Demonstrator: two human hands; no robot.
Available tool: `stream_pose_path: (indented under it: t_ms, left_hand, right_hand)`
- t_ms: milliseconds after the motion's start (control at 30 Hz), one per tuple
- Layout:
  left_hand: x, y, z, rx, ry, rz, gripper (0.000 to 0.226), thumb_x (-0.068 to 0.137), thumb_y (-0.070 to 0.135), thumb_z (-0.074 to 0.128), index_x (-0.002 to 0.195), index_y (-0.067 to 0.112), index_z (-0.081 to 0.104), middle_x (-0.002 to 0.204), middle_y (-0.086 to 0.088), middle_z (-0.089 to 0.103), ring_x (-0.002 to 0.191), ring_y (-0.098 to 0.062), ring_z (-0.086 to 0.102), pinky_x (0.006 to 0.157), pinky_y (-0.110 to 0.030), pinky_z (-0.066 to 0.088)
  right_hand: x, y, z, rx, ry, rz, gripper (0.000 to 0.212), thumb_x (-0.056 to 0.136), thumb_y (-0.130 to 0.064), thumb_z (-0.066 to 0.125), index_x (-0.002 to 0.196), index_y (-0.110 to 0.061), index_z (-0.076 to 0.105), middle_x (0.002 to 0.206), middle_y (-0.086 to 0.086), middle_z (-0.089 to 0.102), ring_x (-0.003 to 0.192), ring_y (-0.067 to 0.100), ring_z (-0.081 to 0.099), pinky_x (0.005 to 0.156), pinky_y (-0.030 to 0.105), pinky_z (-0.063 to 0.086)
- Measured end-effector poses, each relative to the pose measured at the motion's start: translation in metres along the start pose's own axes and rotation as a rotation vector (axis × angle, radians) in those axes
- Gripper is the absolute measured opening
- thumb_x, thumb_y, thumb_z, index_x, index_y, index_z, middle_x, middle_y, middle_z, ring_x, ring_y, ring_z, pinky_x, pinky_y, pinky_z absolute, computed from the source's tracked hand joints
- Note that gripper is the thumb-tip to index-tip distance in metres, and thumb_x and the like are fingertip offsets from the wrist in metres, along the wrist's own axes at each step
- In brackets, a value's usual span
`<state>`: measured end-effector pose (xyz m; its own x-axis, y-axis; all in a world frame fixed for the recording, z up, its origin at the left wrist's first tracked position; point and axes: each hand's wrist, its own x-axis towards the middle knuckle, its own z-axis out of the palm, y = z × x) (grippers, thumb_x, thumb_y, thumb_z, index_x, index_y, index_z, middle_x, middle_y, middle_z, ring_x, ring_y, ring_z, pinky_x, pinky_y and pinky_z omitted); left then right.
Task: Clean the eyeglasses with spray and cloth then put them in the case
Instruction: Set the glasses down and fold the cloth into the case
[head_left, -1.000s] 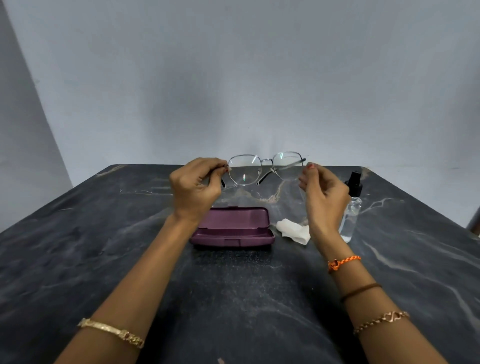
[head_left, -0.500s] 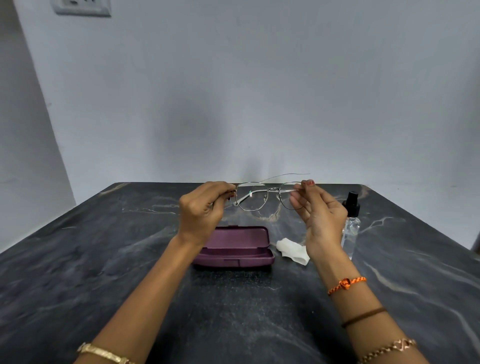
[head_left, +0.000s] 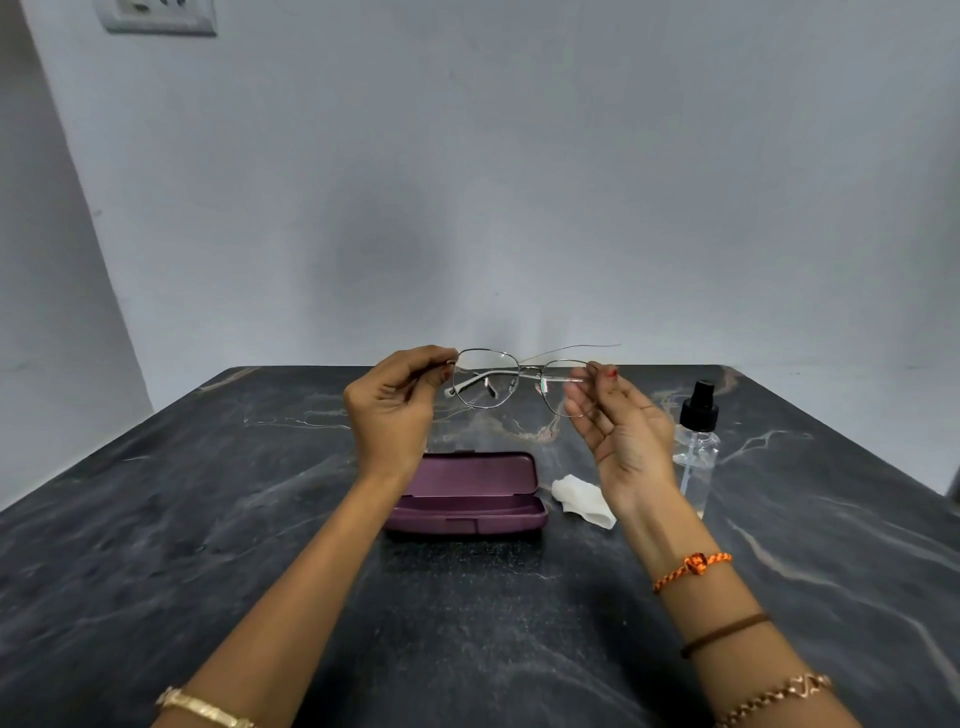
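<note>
Thin metal-framed eyeglasses (head_left: 514, 382) are held up in the air above the table, lenses tilted. My left hand (head_left: 392, 410) pinches the frame's left end. My right hand (head_left: 621, 431) pinches the right end between thumb and fingertip, its other fingers spread. One temple arm sticks out to the right beyond my fingers. Below them a purple glasses case (head_left: 467, 493) lies open on the table. A crumpled white cloth (head_left: 579, 499) lies to the right of the case. A clear spray bottle (head_left: 696, 447) with a black nozzle stands upright behind my right wrist.
The dark marble table (head_left: 208, 519) runs back to a pale wall. Its far edge lies just behind the glasses. A wall socket (head_left: 156, 18) is at the top left.
The view has tipped upward, so the socket shows. The glasses have turned from facing me to tilted, and one temple arm has swung out to the right. My right hand's fingers have spread.
</note>
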<state>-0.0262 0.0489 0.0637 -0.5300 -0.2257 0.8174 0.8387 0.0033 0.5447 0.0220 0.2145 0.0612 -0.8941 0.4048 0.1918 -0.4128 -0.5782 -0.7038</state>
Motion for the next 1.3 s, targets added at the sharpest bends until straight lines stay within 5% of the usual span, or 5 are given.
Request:
stream_pose_path:
  t_ms: [200,567,700,933,1300]
  left_hand:
    - [0.003,0.008,0.002,-0.335,0.000,-0.215,0.020,0.064,-0.006,0.066,0.075,0.010,0.070,0.068,0.008,0.073,0.071,-0.012,0.070,0.070,-0.021,0.057]
    - [0.000,0.006,0.005,-0.733,-0.120,-0.581,0.015,0.046,0.016,0.070,0.061,0.016,0.072,0.064,0.001,0.073,0.067,-0.008,0.069,0.057,-0.017,0.055]
    - [-0.002,0.003,0.006,-0.816,-0.084,-0.636,0.013,0.045,0.014,0.069,0.057,0.017,0.072,0.062,0.003,0.072,0.067,-0.007,0.069,0.054,-0.017,0.054]
    - [-0.001,-0.006,0.002,-0.820,-0.069,-0.697,0.024,0.063,0.000,0.053,0.060,0.014,0.072,0.065,0.000,0.073,0.069,-0.012,0.070,0.056,-0.021,0.056]
    - [-0.012,-0.010,-0.008,-0.612,-0.115,-0.686,0.013,0.057,0.023,0.069,0.064,0.012,0.072,0.069,-0.002,0.074,0.070,-0.016,0.071,0.061,-0.025,0.058]
  right_hand:
    - [0.001,0.006,0.001,-0.005,0.021,0.006,0.011,0.087,-0.016,0.055,0.082,-0.013,0.064,0.063,-0.006,0.073,0.062,0.003,0.068,0.060,0.016,0.055]
    - [0.000,0.009,0.002,-0.127,0.025,0.033,0.010,0.087,-0.024,0.055,0.081,-0.020,0.063,0.065,-0.014,0.072,0.083,0.013,0.063,0.082,0.027,0.048]
    - [0.000,0.009,0.001,-0.069,-0.026,0.089,0.012,0.088,-0.023,0.053,0.082,-0.018,0.063,0.067,-0.011,0.073,0.069,0.010,0.069,0.067,0.023,0.056]
    - [0.000,0.011,0.002,0.016,0.020,0.118,0.010,0.087,-0.013,0.055,0.081,-0.008,0.062,0.060,-0.002,0.072,0.058,0.009,0.069,0.056,0.020,0.058]
    - [-0.002,0.015,0.001,0.019,0.132,0.131,0.009,0.084,-0.008,0.058,0.076,-0.005,0.062,0.055,0.000,0.070,0.055,0.008,0.068,0.057,0.022,0.058]
